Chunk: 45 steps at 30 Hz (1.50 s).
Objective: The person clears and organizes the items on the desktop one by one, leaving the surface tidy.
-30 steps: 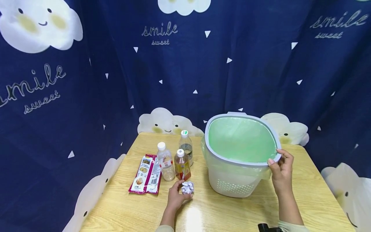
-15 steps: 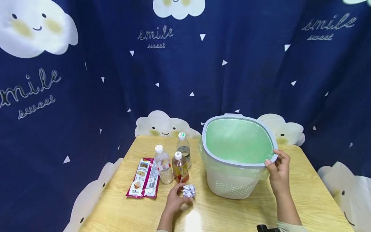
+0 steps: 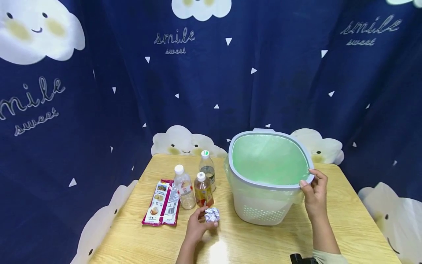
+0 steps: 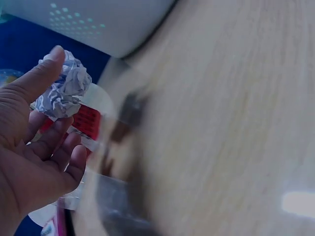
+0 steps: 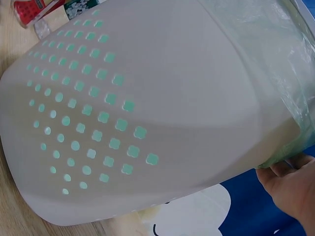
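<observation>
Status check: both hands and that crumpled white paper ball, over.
Left hand pinching crumpled white paper ball. Right hand gripping grey rim of green-lined white plastic bin. Three capped clear plastic bottles nearby, not between ball and bin.

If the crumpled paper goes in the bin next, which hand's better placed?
Left, I'd judge. The left hand pinches the crumpled paper; the right hand holds the bin rim, away from the paper, and would probably have to let go first.

The head camera looks forward and down; both wrist cameras, much nearer, share the bin (image 5: 187,98).
</observation>
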{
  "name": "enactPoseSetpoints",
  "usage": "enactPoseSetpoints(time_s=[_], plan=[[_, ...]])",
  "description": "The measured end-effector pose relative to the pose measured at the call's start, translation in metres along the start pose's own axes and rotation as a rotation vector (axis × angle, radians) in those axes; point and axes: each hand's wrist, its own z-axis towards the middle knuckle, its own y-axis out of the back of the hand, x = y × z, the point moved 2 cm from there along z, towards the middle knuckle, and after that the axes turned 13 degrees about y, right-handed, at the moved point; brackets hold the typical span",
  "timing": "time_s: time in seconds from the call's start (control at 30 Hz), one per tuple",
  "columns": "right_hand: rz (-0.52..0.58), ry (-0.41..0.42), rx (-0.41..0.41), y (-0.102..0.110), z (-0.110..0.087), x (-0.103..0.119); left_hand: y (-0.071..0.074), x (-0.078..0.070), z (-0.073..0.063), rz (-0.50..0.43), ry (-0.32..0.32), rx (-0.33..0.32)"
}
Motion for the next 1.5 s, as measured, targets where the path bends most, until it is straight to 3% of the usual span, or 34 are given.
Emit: enactPoseSetpoints(time_s=[0.1,0.2,0.33,0.53,0.7,0.8,1.07,1.33,1.5], plan=[[-0.024,-0.008,-0.001,0.001,0.000,0.000,0.002,-0.022,-0.012,-0.001,-0.009,0.011],[-0.036,-0.021,-0.006,0.002,-0.001,0.000,0.001,-0.029,-0.015,0.007,-0.018,0.014],[-0.029,-0.027,-0.012,0.003,-0.002,0.000,-0.001,-0.026,-0.012,-0.016,-0.028,-0.006],[-0.020,-0.037,-0.012,0.004,-0.006,0.001,0.002,-0.058,-0.034,-0.036,-0.055,-0.053],[-0.009,-0.007,-0.013,0.006,-0.006,0.003,0.001,-0.075,-0.045,-0.029,-0.070,-0.062],[-0.001,0.005,-0.010,0.007,-0.005,0.002,0.001,-0.079,-0.045,-0.045,-0.091,-0.079],[-0.016,-0.004,-0.007,0.006,-0.003,0.000,0.005,-0.072,-0.028,-0.110,-0.087,-0.103],[-0.007,-0.011,-0.004,0.003,-0.002,-0.001,0.011,-0.088,-0.028,-0.170,-0.121,-0.069],[-0.001,-0.009,-0.005,0.001,0.000,-0.002,0.013,-0.095,-0.030,-0.199,-0.159,-0.084]])
